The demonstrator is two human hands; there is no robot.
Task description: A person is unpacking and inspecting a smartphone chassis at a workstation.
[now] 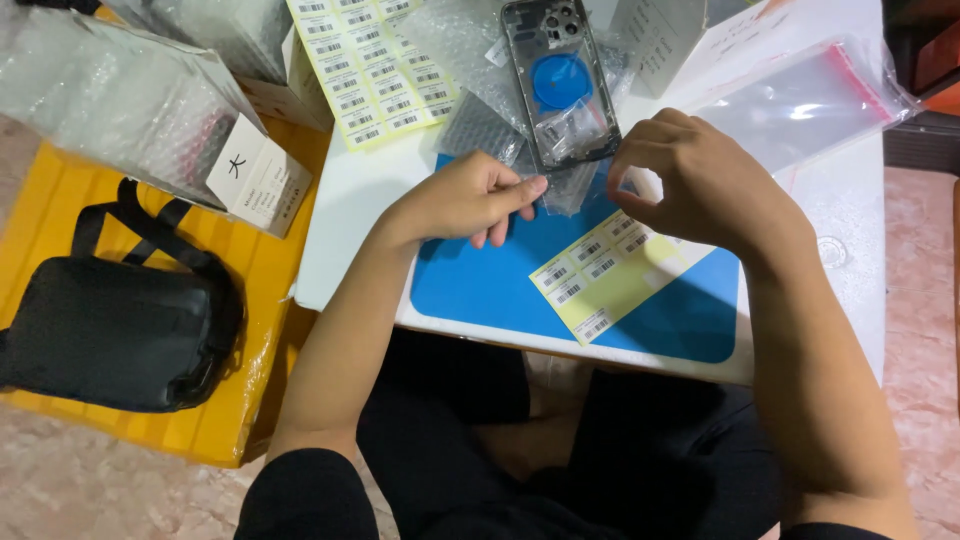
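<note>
Frame point(560, 85) at 12 o'clock on surface, in clear pouch point(565, 185); looks light, stiff, scratch-prone, so hold by edges. Left hand point(465, 198) pinches pouch end; right hand point(700, 180) grip curled narrow, contents hidden.

black bag point(110, 335) on yellow box point(215, 420) — white carton point(665, 35)
</note>
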